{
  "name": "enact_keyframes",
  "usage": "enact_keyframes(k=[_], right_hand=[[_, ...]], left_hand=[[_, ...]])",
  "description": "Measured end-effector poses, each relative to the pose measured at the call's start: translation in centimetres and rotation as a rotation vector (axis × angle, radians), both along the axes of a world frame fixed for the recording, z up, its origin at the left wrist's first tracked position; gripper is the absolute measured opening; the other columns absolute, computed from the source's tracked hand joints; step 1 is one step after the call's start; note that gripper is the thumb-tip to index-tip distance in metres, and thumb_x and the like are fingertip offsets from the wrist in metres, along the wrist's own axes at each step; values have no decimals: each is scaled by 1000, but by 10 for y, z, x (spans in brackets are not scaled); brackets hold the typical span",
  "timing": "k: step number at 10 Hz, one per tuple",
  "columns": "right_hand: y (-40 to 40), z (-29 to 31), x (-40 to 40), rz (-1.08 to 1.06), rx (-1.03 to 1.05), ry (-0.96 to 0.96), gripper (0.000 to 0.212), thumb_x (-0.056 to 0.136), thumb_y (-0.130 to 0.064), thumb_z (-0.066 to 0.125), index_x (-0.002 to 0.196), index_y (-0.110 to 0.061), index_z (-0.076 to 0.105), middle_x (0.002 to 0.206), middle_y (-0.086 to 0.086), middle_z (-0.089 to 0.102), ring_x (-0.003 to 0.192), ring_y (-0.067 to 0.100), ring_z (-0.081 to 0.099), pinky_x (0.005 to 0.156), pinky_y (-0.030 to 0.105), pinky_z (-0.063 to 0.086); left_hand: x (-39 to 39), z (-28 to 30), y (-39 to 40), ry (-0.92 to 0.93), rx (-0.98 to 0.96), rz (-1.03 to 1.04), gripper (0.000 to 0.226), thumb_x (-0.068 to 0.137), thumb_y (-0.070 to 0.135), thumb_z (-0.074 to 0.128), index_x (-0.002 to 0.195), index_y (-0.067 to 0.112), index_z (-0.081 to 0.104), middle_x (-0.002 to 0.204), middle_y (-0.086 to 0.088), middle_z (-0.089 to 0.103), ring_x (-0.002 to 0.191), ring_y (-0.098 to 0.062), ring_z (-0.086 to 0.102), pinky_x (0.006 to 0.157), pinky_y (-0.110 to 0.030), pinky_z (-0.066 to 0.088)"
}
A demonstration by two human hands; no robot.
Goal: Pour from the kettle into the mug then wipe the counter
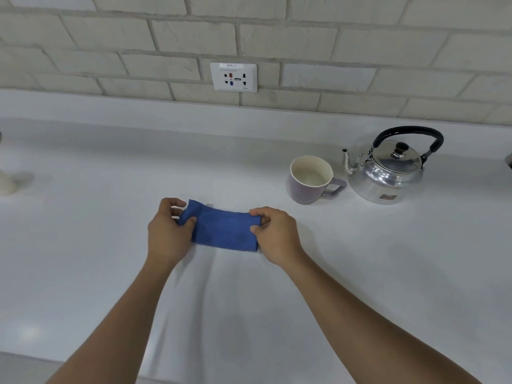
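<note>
A folded blue cloth [223,228] lies on the white counter [110,245] in the middle. My left hand [167,234] pinches its left end and my right hand [274,234] pinches its right end. To the right stands a purple mug [310,189] with a cream inside that holds clear water, its handle pointing right. Beside it is a shiny metal kettle [388,173] with a black handle, its lid on and its spout turned toward the mug.
A brick wall with a white power socket [233,77] runs along the back of the counter. A pale object [7,181] sits at the far left edge. The counter's front edge runs along the bottom left.
</note>
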State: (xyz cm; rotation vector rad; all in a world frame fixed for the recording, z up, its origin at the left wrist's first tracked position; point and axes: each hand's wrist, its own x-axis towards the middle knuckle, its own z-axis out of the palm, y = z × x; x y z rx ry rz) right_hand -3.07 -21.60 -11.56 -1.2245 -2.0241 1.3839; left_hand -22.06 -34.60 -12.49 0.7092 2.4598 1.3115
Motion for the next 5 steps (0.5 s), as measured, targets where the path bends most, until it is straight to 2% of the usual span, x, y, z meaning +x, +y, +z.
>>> enact_keyframes(k=[1, 2, 3, 4, 5], right_hand=[[-1, -12, -4, 86, 120, -164, 38, 92, -3, 58, 128, -14, 64, 118, 5, 56, 96, 17, 57, 85, 21, 44], [-2, -19, -3, 119, 226, -254, 37, 94, -12, 58, 131, -17, 60, 118, 5, 47, 106, 22, 52, 92, 28, 47], [-2, -19, -1, 126, 288, -308, 39, 95, -20, 58, 133, -22, 58, 117, 3, 41, 111, 21, 43, 94, 31, 47], [-3, -17, 3, 135, 297, -290, 40, 93, -21, 59, 133, -23, 57, 116, 2, 44, 111, 20, 45, 93, 33, 48], [-1, -13, 12, 71, 305, -214, 29, 91, -13, 59, 120, -17, 67, 109, 4, 54, 104, 22, 54, 89, 36, 51]], left_hand=[[0, -11, -6, 46, -59, -39, 37, 86, 10, 73, 113, 25, 52, 92, 7, 63, 74, -11, 65, 55, -15, 41], [0, -19, -10, 148, -97, -41, 42, 84, 10, 76, 121, 16, 56, 115, -1, 53, 90, -20, 57, 68, -21, 44], [1, -19, -11, 280, -121, -85, 43, 84, 6, 75, 122, 15, 58, 119, -5, 49, 105, -18, 42, 80, -34, 45], [2, -16, -11, 330, -91, -238, 33, 84, 0, 68, 111, 18, 61, 107, 3, 50, 96, -21, 52, 79, -33, 48], [5, -16, -8, 333, -86, -396, 26, 85, 0, 69, 97, 23, 62, 91, 10, 56, 82, -14, 56, 72, -19, 44]])
